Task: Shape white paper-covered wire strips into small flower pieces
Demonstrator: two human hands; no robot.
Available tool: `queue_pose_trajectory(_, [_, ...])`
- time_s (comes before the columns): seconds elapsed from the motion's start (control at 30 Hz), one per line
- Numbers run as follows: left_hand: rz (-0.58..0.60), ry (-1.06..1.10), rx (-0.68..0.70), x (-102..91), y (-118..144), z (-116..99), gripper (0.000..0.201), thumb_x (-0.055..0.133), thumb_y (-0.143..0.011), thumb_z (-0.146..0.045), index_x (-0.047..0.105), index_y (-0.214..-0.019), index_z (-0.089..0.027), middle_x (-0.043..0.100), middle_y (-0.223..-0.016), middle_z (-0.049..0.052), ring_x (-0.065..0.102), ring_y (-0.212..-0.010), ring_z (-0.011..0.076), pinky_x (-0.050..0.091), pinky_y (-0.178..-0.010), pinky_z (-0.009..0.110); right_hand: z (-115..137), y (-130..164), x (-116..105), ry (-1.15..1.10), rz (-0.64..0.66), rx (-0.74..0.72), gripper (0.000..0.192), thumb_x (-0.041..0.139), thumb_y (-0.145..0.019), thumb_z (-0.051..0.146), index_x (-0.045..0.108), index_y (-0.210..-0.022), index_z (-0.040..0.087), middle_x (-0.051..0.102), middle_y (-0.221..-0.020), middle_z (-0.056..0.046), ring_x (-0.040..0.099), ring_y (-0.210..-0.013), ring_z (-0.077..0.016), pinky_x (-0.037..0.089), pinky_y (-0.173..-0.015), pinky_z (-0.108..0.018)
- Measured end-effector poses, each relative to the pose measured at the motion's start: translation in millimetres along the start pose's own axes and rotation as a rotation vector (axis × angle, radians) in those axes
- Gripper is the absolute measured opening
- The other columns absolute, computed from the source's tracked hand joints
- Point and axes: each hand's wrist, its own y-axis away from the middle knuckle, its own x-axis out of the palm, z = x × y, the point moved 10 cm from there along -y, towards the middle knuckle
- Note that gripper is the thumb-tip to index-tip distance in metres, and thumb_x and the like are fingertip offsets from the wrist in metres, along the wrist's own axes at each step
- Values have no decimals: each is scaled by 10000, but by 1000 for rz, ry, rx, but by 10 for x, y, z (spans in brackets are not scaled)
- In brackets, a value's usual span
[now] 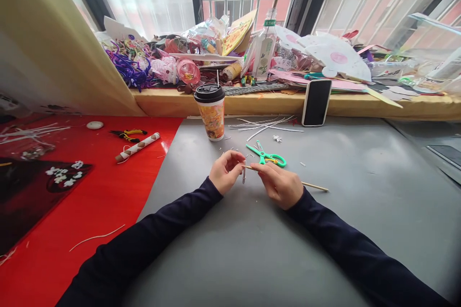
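Note:
My right hand [281, 183] is closed on a thin wooden stick [317, 186]. Its pale tip points left, and its other end sticks out behind the wrist. Facing it, my left hand [226, 171] is curled with thumb and forefinger pinched close to that tip. A narrow whitish strip [244, 176] hangs down beside the left fingertips and seems to be held there; its upper end is hidden. Just beyond the hands lie green scissors [262, 154] on the grey mat [230, 259]. A small white flower-like piece [277, 138] rests farther back.
White strips [266, 124] and small scraps lie at the back. A lidded paper cup [212, 120] and an upright phone [317, 103] stand before the cluttered sill. Pliers [129, 135], a wrapped roll [139, 147] and white flowers [65, 174] are on the red left side.

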Motion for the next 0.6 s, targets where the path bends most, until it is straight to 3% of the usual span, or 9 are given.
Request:
queue_pose_trajectory(0.2, [62,-12,-84,50,-13,104,119,494,-704,-172,534,-795,-106,515,-620,1,486,-562,68,410,-527,200,-9,-8,-19,43,17,-10,364,387,-818,164,466,-1154,281,579,-773,-2,527,-696,-93,388,-598,-174])
queue_pose_trajectory(0.4, [154,48,-140,146,3,203,132,510,-698,-195,542,-792,-106,487,-596,-10,451,-528,61,403,-523,210,-48,-6,-118,149,-76,-41,265,440,-819,274,563,-1052,305,555,-623,19,473,-522,-61,323,-505,-177])
queue_pose_trajectory(0.6, [148,35,-160,116,7,235,159,524,-699,-228,559,-794,-106,507,-637,8,449,-540,59,397,-514,201,-89,12,-82,126,-64,-31,264,451,-816,284,560,-1056,301,585,-658,16,511,-578,-67,339,-540,-174])
